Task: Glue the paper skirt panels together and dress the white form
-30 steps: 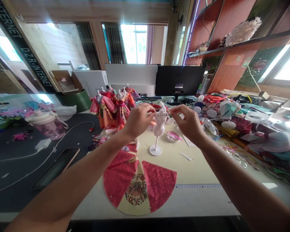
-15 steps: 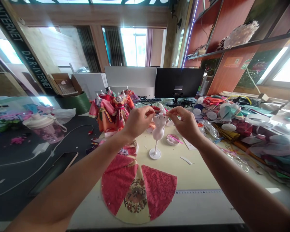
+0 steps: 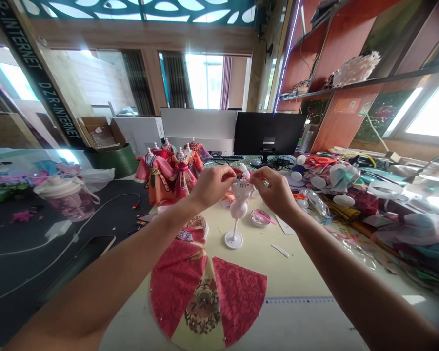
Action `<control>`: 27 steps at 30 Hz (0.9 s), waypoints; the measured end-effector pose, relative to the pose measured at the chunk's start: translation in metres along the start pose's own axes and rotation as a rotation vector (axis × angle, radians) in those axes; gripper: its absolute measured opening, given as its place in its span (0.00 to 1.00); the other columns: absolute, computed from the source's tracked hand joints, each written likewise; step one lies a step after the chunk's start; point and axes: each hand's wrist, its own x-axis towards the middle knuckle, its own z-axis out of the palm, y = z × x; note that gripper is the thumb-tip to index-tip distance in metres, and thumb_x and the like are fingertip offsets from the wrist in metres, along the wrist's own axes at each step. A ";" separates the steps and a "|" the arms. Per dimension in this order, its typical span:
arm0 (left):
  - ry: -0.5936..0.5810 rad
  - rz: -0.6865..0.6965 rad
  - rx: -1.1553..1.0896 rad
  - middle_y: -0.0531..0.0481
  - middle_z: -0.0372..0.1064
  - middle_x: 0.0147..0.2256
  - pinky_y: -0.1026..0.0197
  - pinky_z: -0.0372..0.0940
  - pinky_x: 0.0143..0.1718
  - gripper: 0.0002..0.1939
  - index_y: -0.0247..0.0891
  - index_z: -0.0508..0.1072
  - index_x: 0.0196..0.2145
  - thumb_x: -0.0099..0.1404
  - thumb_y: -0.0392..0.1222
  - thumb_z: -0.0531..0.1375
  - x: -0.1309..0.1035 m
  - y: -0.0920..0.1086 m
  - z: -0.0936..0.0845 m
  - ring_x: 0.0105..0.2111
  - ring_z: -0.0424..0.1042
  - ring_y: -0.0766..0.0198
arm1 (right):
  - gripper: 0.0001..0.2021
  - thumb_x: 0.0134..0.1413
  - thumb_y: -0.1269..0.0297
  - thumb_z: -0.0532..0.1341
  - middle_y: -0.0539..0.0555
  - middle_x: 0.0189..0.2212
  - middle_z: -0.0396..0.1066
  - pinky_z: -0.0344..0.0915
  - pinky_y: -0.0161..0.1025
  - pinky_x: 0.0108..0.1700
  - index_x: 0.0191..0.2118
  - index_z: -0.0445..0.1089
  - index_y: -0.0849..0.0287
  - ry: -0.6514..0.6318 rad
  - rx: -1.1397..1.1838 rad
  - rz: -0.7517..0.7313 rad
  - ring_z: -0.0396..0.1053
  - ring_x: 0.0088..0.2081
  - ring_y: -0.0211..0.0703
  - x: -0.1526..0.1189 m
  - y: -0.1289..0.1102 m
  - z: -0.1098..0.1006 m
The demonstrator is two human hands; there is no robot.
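A white miniature dress-form mannequin (image 3: 239, 207) stands upright on its round base, with a knobbed top. Across its neckline runs what looks like a small beaded strand (image 3: 243, 184) with tiny dark dots. On the left of the neck, my left hand (image 3: 215, 184) is closed in a pinch at one end of the strand. My right hand (image 3: 274, 187) pinches at the other end, on the neck's right side. My fingertips hide the exact grip. In front lies a red patterned fabric piece (image 3: 241, 297), part of a fan-shaped layout with a floral cream panel (image 3: 204, 309).
Several small dressed mannequins (image 3: 155, 178) stand at back left. A round dish (image 3: 260, 219) with a pink stick sits right of the stand, near a white curved strip (image 3: 280, 251). Fabric heaps (image 3: 380, 195) fill the right; monitors (image 3: 269, 136) stand behind. A lidded cup (image 3: 64, 197) stands left.
The camera view has tilted up slightly, so most things sit lower in the picture. Both hands stay pinched beside the mannequin's neck, with little visible movement.
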 end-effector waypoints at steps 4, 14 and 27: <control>-0.056 -0.023 -0.013 0.51 0.73 0.26 0.64 0.62 0.29 0.06 0.34 0.76 0.30 0.57 0.35 0.58 0.005 -0.001 -0.001 0.27 0.70 0.66 | 0.03 0.52 0.67 0.58 0.49 0.27 0.73 0.60 0.37 0.33 0.31 0.68 0.57 -0.030 -0.007 0.001 0.69 0.30 0.40 0.001 -0.001 -0.001; -0.155 -0.077 -0.058 0.49 0.74 0.27 0.63 0.64 0.30 0.06 0.35 0.76 0.30 0.56 0.37 0.59 0.013 -0.002 -0.002 0.29 0.72 0.63 | 0.04 0.52 0.66 0.58 0.51 0.28 0.74 0.60 0.37 0.32 0.30 0.70 0.57 -0.070 -0.045 0.015 0.69 0.30 0.42 0.005 -0.004 0.000; -0.229 -0.119 -0.278 0.47 0.74 0.29 0.63 0.66 0.32 0.05 0.33 0.75 0.31 0.54 0.34 0.60 0.018 -0.006 -0.002 0.31 0.72 0.64 | 0.05 0.51 0.66 0.57 0.52 0.29 0.74 0.62 0.38 0.33 0.30 0.70 0.58 -0.112 -0.039 0.050 0.69 0.31 0.43 0.004 -0.008 0.002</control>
